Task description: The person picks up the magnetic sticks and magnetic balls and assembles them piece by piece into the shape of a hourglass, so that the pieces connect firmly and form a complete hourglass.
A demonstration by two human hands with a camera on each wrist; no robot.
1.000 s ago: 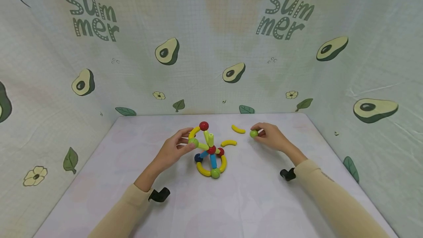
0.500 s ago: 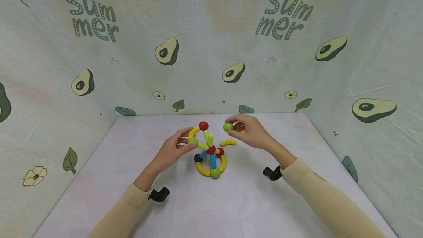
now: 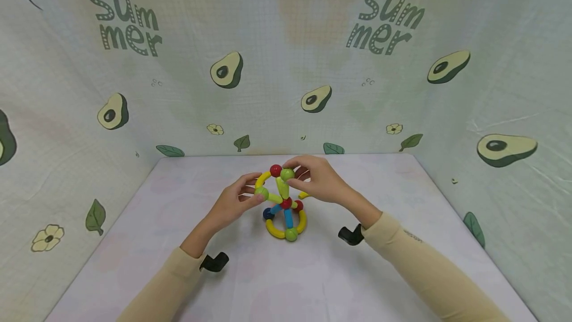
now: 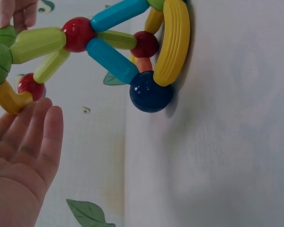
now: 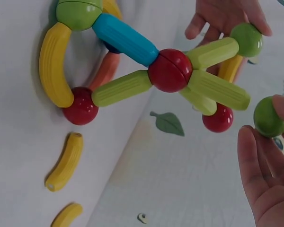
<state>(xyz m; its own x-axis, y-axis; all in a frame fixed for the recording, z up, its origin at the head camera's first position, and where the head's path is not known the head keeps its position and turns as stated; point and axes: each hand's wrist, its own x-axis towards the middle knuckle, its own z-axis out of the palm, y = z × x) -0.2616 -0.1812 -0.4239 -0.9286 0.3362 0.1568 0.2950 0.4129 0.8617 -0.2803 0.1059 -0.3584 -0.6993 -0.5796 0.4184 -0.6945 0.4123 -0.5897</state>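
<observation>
A model of magnetic sticks and balls (image 3: 286,203) stands on its lower ring of curved yellow sticks and balls, with light-green and blue sticks meeting at a red centre ball (image 5: 170,71). On its upper left, my left hand (image 3: 234,200) steadies it, thumb at a green ball (image 5: 246,39) and fingers behind a curved yellow stick (image 4: 10,98). My right hand (image 3: 319,178) pinches a second green ball (image 5: 270,117) between thumb and fingers. That ball is just off the free end of a light-green stick (image 5: 222,90), beside the upper red ball (image 3: 275,170).
Two loose curved yellow sticks lie on the white table, a nearer one (image 5: 65,163) and a farther one (image 5: 67,216). In the head view my right hand mostly covers them. A printed cloth (image 3: 277,113) hangs behind and along the sides.
My right hand has carried the green ball leftward from the table's right side to the model's top. The left hand and the model have stayed in place.
</observation>
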